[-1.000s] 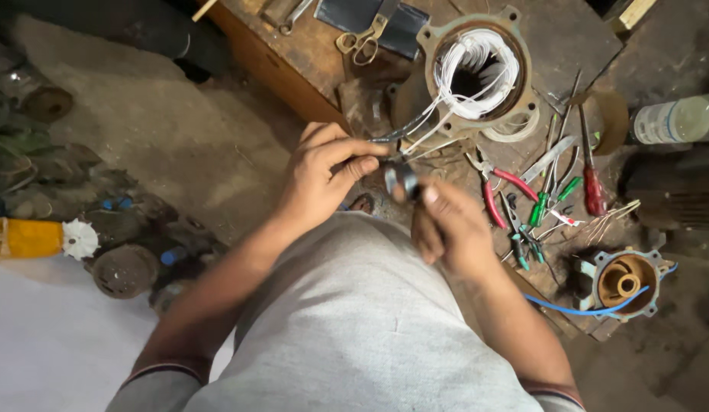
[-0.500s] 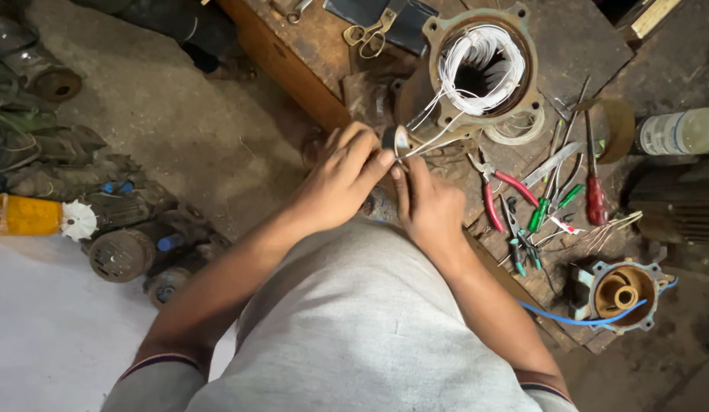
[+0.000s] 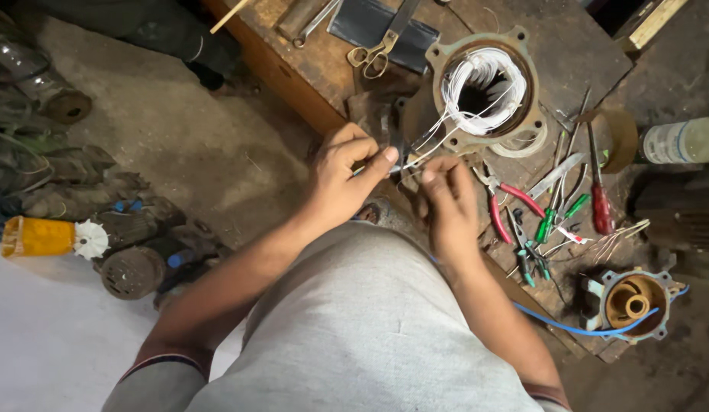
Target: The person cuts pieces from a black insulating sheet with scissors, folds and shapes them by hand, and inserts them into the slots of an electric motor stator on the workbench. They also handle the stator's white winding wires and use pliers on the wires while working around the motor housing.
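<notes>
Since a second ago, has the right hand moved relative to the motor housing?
Yes. The right hand has moved up toward the motor housing, closing on the left hand.

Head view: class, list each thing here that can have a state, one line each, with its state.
Left hand: pinching the white wire leads.
Right hand: fingertips on the same leads.
Motor housing: open, white winding inside.
Scissors: closed, flat on bench.
Red-handled pliers: lying unused.
Red screwdriver: lying unused.
Blue wire: loose, draped.

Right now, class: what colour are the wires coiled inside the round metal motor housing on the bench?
White; the wires show best in the head view.
</notes>
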### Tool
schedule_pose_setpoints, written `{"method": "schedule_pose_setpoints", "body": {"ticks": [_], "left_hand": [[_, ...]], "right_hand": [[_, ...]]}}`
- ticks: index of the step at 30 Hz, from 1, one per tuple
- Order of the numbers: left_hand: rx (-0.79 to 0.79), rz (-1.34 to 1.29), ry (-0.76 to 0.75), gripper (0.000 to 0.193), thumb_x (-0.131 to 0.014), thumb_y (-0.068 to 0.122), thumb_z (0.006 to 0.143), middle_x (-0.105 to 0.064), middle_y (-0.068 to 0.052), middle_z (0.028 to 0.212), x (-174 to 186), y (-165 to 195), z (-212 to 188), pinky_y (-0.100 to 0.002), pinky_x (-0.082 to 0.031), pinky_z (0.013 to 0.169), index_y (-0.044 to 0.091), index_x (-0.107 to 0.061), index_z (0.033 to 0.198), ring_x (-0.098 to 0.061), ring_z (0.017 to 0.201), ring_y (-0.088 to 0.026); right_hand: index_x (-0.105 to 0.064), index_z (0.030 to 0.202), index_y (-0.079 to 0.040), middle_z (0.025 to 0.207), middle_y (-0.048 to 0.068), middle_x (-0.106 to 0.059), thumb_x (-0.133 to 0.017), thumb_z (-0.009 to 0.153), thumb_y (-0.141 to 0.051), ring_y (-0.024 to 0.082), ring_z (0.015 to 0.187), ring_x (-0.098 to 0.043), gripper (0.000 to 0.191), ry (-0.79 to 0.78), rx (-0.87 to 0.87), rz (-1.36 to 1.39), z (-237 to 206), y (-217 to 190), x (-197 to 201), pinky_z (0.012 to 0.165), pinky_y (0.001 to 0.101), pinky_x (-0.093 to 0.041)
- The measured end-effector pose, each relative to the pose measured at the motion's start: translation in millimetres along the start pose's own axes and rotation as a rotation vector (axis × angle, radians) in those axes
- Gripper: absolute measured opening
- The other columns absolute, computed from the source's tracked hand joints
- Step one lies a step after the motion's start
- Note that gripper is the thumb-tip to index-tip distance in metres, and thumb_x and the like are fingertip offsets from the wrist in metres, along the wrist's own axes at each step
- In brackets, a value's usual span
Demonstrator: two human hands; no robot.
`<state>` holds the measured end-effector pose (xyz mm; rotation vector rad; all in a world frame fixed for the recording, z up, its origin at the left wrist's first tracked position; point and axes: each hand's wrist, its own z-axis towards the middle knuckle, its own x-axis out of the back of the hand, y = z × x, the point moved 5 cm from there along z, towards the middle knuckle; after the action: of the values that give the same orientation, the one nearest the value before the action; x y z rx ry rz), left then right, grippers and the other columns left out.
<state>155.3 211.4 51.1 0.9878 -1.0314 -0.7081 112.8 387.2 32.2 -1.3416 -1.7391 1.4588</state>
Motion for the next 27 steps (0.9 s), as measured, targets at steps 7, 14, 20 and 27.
{"method": "schedule_pose_setpoints", "body": {"ticks": [7,14,20,27], "left_hand": [[-0.265,0.237,-0.055,0.019,-0.072,0.022,0.102,-0.060,-0.009,0.102,3.0,5.0,-3.8,-0.043,-0.044,0.088,0.003,-0.070,0.100,-0.054,0.099,-0.028],[-0.236,0.107,-0.055,0.014,-0.081,0.019,0.086,-0.060,-0.006,0.093,17.2,2.3,6.4,-0.038,-0.046,0.084,0.013,-0.079,0.098,-0.055,0.095,-0.025],[-0.150,0.032,-0.168,0.015,-0.062,0.005,0.093,-0.069,-0.011,0.107,3.9,10.4,-0.4,-0.039,-0.052,0.091,0.004,-0.070,0.106,-0.065,0.104,-0.028],[-0.146,0.116,-0.153,0.033,-0.067,0.034,0.098,-0.072,-0.010,0.079,8.2,15.4,9.5,-0.041,-0.049,0.077,0.005,-0.072,0.084,-0.067,0.079,-0.027]], "right_hand": [[-0.066,0.108,-0.005,0.060,-0.005,-0.051,-0.055,0.111,-0.028,0.007,0.048,-0.044,0.025,-0.032,0.117,-0.436,-0.5,12.1,15.9,0.046,0.0255,-0.034],[-0.064,0.122,0.002,0.055,-0.006,-0.048,-0.054,0.113,-0.031,0.008,0.042,-0.040,0.035,-0.288,-0.178,0.568,2.2,-26.1,13.7,0.046,0.0247,-0.032],[-0.055,0.146,0.003,0.060,-0.001,-0.049,-0.051,0.108,-0.030,0.009,0.049,-0.043,0.050,-0.264,-0.065,0.184,16.0,-28.2,-11.2,0.049,0.0222,-0.035],[-0.055,0.136,-0.004,0.065,0.000,-0.048,-0.053,0.111,-0.020,0.009,0.053,-0.043,0.030,-0.063,0.087,0.138,6.6,-3.0,-1.9,0.050,0.0236,-0.036]]}}
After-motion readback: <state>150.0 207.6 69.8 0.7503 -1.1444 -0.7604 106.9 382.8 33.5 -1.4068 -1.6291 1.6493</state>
